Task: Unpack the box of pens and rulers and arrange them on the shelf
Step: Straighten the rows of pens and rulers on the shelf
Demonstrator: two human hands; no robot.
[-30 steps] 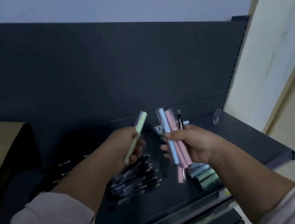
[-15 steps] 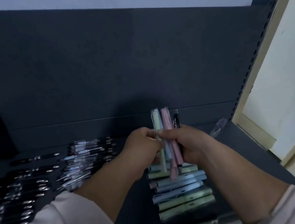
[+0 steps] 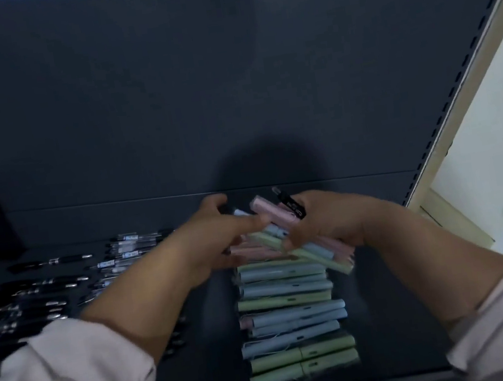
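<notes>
Pastel plastic pens point(image 3: 274, 211), light, stiff and slick, look best gripped mid-barrel as a bunch. The right hand point(image 3: 335, 220) has its fingers curled round them, tilted just above the row point(image 3: 293, 313) lying on the shelf point(image 3: 205, 374). The left hand point(image 3: 212, 241) brings loosely spread fingers to the bunch's left end.

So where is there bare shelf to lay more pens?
Bare shelf lies right of the pastel pen column, toward the cream wall. A narrow strip separates that column from the black pens, partly under the left forearm. Crowded: the column's far end, where left hand and right hand meet at a pen bundle.
</notes>
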